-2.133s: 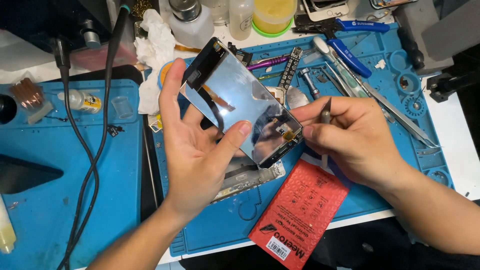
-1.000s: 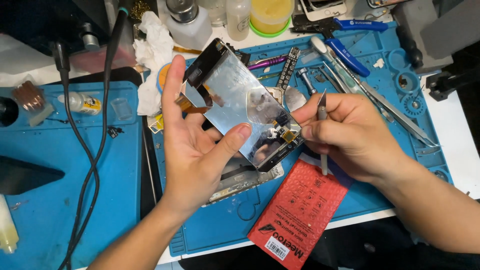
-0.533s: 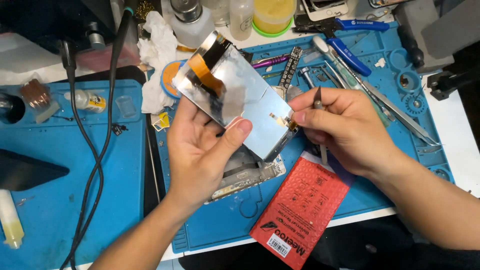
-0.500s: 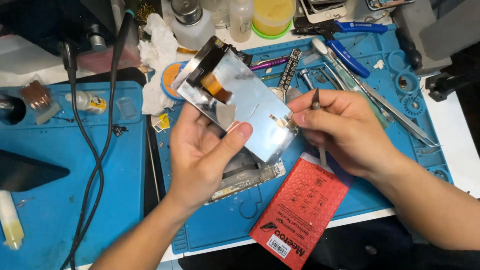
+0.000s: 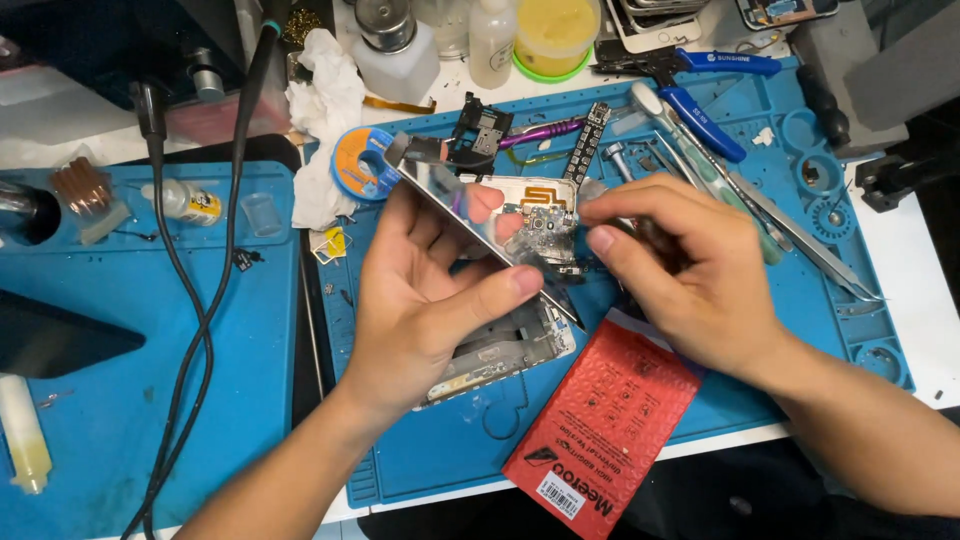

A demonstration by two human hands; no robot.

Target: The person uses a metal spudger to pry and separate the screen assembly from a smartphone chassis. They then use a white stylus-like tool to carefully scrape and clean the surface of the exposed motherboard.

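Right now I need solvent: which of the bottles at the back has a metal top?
The squat bottle beside the crumpled tissue; the slimmer white bottle has a plastic cap.

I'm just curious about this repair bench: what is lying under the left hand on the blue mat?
Under the left hand lies a silvery metal phone frame on the blue silicone mat, beside a red padded pouch. The frame's upper part is hidden by the hand and the shiny screen panel it holds.

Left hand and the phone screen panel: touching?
Touching. The head view shows the left hand gripping the phone screen panel, thumb pressed across its lower edge, fingertips visible behind it.
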